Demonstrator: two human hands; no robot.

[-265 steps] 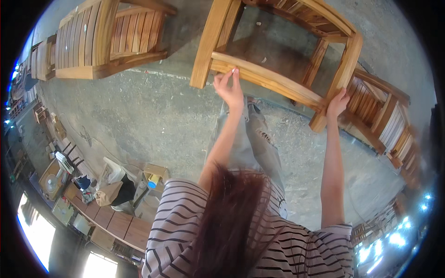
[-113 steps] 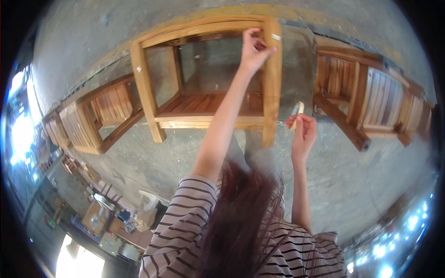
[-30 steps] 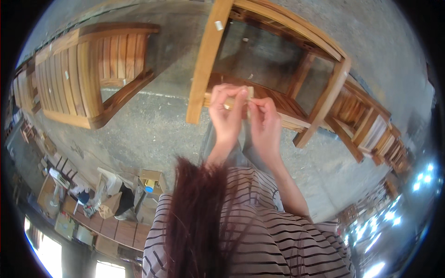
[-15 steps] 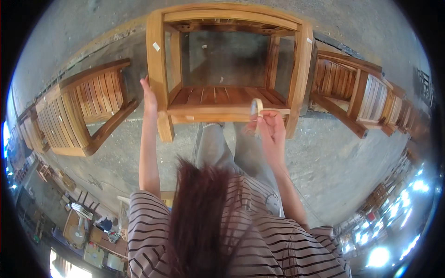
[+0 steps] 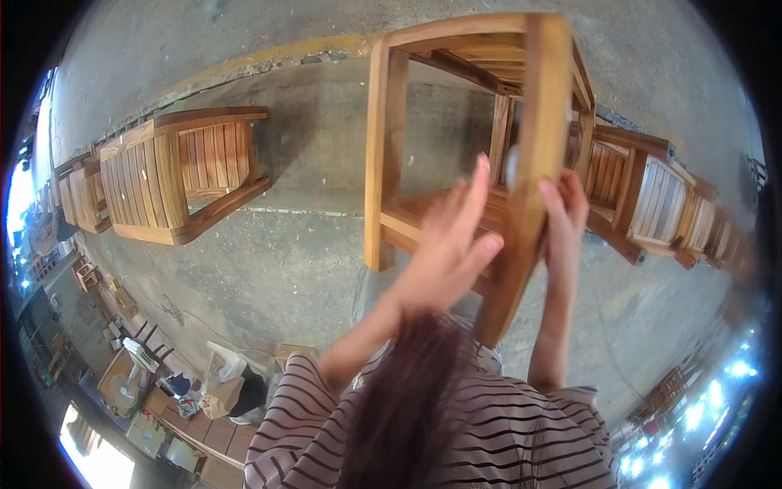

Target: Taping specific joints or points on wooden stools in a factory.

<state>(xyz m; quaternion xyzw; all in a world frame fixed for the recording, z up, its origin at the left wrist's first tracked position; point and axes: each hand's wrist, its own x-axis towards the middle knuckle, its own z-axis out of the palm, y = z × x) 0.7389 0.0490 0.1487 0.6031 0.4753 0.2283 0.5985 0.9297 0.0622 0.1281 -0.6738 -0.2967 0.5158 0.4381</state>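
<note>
One wooden stand is occupying the upper right-centre of the frame, now angling a leg toward us after facing us squarely, so our work is probably moving to another side. Our left hand is spreading open just left of that leg; our right hand is curling at its right edge, grip unclear.

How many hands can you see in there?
2: the left hand is left of the nearest wooden leg, and the right hand is at its right side.
</note>
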